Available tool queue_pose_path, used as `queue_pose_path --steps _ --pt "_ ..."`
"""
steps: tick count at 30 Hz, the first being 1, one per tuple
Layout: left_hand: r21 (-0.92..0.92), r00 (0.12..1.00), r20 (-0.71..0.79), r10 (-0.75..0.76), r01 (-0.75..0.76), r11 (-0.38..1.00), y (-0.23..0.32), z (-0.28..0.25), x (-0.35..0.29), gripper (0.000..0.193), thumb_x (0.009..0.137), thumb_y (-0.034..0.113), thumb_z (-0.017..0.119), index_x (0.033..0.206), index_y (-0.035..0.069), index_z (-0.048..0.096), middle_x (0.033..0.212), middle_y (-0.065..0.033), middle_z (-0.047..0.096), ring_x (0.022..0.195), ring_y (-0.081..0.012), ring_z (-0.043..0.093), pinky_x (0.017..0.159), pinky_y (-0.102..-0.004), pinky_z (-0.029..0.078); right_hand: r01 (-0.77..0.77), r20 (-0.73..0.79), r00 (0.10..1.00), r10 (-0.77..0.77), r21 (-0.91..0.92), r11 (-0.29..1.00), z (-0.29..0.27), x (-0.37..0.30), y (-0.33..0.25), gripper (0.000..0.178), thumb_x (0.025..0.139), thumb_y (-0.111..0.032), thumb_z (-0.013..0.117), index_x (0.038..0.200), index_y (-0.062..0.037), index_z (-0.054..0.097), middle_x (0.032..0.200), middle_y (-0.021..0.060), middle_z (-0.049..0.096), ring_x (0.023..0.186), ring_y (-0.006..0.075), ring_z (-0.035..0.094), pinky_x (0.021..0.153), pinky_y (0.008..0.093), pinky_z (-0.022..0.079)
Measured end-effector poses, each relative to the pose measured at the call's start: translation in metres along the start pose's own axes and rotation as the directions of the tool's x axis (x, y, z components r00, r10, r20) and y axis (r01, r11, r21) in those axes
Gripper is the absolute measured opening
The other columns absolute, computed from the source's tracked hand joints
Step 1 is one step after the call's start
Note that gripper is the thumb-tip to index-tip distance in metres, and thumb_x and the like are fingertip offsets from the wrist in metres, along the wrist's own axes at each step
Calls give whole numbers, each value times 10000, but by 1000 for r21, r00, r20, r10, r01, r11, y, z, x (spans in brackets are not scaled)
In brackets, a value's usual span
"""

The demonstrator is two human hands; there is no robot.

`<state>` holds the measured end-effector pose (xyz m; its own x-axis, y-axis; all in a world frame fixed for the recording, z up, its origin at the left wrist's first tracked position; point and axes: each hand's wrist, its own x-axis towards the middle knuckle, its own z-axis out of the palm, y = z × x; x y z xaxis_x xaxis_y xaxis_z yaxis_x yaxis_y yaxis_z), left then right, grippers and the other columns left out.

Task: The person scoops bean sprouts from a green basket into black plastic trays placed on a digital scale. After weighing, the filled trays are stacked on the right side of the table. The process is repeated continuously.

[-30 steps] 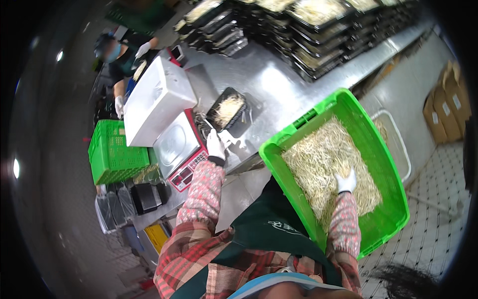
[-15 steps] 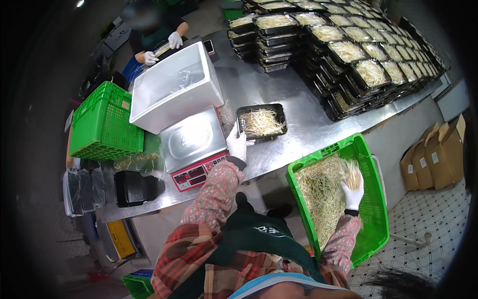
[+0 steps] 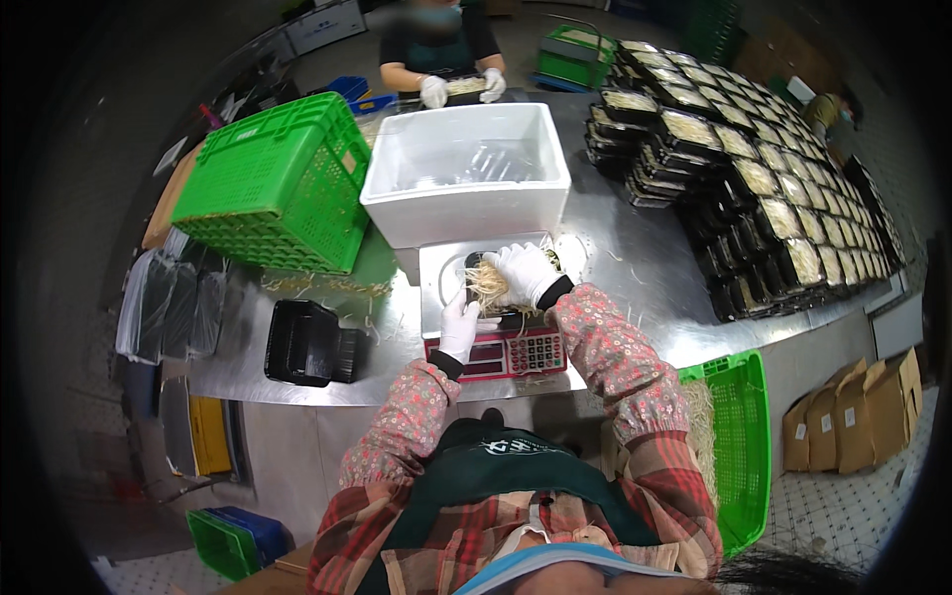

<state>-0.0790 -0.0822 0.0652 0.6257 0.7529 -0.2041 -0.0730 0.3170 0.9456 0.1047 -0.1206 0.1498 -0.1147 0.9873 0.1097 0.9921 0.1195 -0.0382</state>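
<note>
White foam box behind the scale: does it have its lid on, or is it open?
Open. The white foam box shows no lid; its inside walls and floor are visible, with only clear plastic film lying at the bottom, behind the scale.

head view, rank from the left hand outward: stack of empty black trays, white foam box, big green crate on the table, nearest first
From the left hand on the scale:
1. Stack of empty black trays, to its left on the table.
2. White foam box, straight behind the scale.
3. Big green crate, back left.
</note>
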Motion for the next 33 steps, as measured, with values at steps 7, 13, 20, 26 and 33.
queue_pose_path --steps 7,13,20,26,33 --pt "711 870 16 492 -356 607 26 -17 15 647 1007 331 461 1526 26 223 1511 -240 351 1404 -358 340 1169 -424 237 -13 69 998 15 -36 999 55 23 -22 820 648 -601 751 1230 -56 560 1060 120 615 1012 283 587 884 422 436" --pt "863 809 246 534 -434 260 4 -10 36 566 978 292 464 1487 72 350 1463 -197 436 1370 -341 398 1169 -488 217 79 -45 997 -67 394 916 50 11 9 926 644 -553 780 1338 -30 459 1158 169 592 1125 357 556 976 456 424" --pt "879 768 336 546 -463 110 15 13 33 580 960 192 470 1506 90 303 1466 -179 425 1367 -343 394 1152 -457 271 22 80 996 -31 108 994 61 -10 11 710 781 -457 649 1357 -77 478 1310 129 508 1203 334 495 1005 533 393" --pt "938 832 293 470 -347 29 13 16 38 555 978 310 454 1471 72 360 1385 -182 491 1303 -336 447 1106 -447 322 100 51 992 -114 220 970 30 -5 43 908 638 -558 792 1345 -75 490 1312 136 512 1203 342 491 991 452 428" --pt "968 833 232 503 -249 -33 16 42 56 528 972 317 472 1424 50 414 1307 -155 541 1199 -321 503 1035 -448 371 -35 294 954 65 -106 994 15 -2 73 491 655 -346 786 1061 -89 683 984 136 701 926 290 685 699 419 566"
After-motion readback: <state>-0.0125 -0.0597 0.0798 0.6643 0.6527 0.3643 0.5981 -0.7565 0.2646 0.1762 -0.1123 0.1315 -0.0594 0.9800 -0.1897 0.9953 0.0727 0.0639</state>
